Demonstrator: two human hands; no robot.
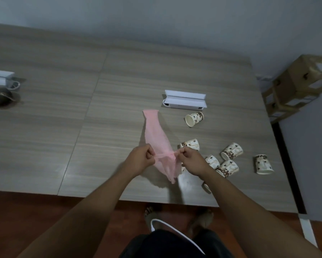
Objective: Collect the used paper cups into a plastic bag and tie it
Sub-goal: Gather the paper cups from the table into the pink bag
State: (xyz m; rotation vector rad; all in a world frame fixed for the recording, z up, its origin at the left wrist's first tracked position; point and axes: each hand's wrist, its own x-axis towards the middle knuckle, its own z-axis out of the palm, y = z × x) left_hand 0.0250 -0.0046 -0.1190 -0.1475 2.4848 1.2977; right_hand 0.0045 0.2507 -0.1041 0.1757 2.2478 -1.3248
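Observation:
A thin pink plastic bag (155, 135) lies stretched over the wooden table (63, 118), flat and with nothing in it. My left hand (140, 160) and my right hand (191, 161) each pinch the bag near its lower end, pulling the film between them. Several paper cups with a brown bean print lie on their sides to the right: one (194, 119) farther back, one (190, 144) just beyond my right hand, a cluster (228, 161) by my right wrist, and one (263, 164) farthest right. Part of another cup (207, 187) shows under my right forearm.
A white box (185, 100) with its lid up sits behind the cups. At the far left are a white device (0, 79) and a dark round object (0, 98). Cardboard boxes (298, 86) stand beyond the table's right edge. My feet are on the reddish floor below.

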